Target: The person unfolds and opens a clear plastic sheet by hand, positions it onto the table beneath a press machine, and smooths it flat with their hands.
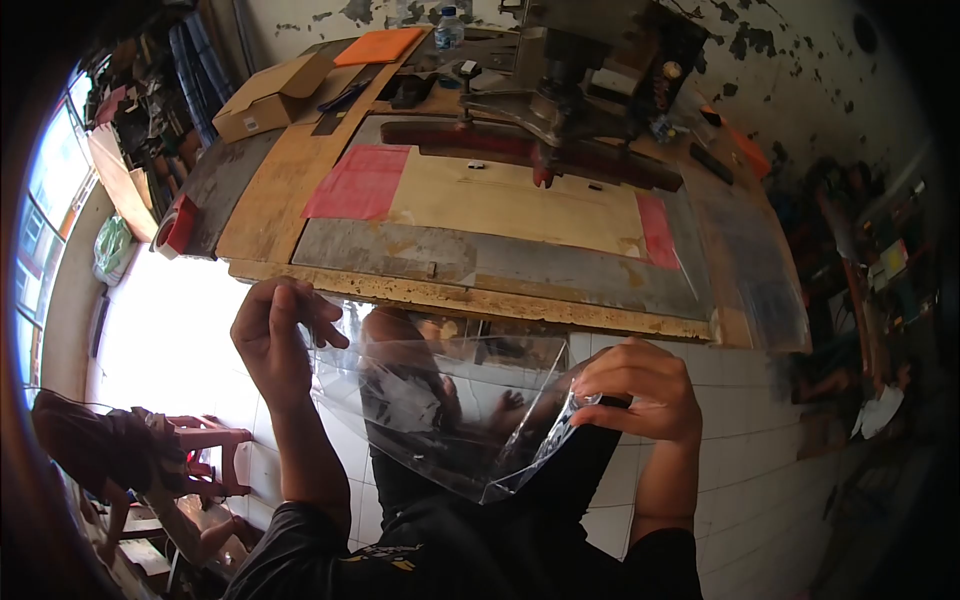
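The clear plastic sheet (470,405) is suspended between my two hands, in front of the table and above my lap. It is bent, with a sharp fold line leading to a corner that points down toward my shirt. My dark clothing is visible through it.

The fingers of my left hand (275,340) are pinched at the sheet's left end, just beside the table edge. The fingers of my right hand (645,390) are closed on the gathered right end.

Beyond the sheet stands the table (480,300). On its work surface lies a yellow panel (510,205), with a pink piece (360,180) at its left end and a narrower one at its right. A metal machine (560,105) stands behind, its dark red bar running along the panel's far side.

At the table's left are a red tape roll (177,227), a cardboard box (270,97), an orange item (380,46) and a plastic bottle (449,30). A red stool (215,437) stands on the floor to my left.
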Motion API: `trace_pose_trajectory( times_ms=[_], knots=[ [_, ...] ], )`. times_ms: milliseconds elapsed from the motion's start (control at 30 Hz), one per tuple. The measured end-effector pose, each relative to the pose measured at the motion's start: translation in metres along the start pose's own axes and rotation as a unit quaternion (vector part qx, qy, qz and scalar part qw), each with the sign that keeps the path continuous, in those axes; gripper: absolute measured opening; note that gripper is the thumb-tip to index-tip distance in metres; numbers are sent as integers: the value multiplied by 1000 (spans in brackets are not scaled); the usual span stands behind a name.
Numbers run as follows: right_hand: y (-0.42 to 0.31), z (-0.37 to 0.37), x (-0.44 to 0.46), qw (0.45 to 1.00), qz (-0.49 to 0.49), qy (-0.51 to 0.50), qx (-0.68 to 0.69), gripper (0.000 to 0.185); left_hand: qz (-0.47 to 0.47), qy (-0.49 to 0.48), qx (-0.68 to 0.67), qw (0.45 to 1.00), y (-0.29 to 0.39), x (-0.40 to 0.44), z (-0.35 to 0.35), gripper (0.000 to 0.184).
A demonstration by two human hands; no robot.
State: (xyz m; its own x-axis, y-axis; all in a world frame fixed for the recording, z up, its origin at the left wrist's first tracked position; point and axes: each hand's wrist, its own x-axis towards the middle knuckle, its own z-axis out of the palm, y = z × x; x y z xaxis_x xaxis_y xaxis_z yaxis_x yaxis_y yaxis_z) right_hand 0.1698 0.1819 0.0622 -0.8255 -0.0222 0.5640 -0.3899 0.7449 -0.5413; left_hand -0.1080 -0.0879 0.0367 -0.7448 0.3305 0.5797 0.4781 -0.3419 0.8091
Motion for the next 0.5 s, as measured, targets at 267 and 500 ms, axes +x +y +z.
trace_pose_trajectory(
  times_ms=[267, 500],
  knots=[
    [6, -10, -6, 998, 42, 29, 43, 25, -30, 39, 54, 997, 1, 1, 14, 31],
    [12, -6, -17, 976, 126, 109, 144, 11, -68, 35, 66, 995, -3, -4, 21, 31]
  ],
)
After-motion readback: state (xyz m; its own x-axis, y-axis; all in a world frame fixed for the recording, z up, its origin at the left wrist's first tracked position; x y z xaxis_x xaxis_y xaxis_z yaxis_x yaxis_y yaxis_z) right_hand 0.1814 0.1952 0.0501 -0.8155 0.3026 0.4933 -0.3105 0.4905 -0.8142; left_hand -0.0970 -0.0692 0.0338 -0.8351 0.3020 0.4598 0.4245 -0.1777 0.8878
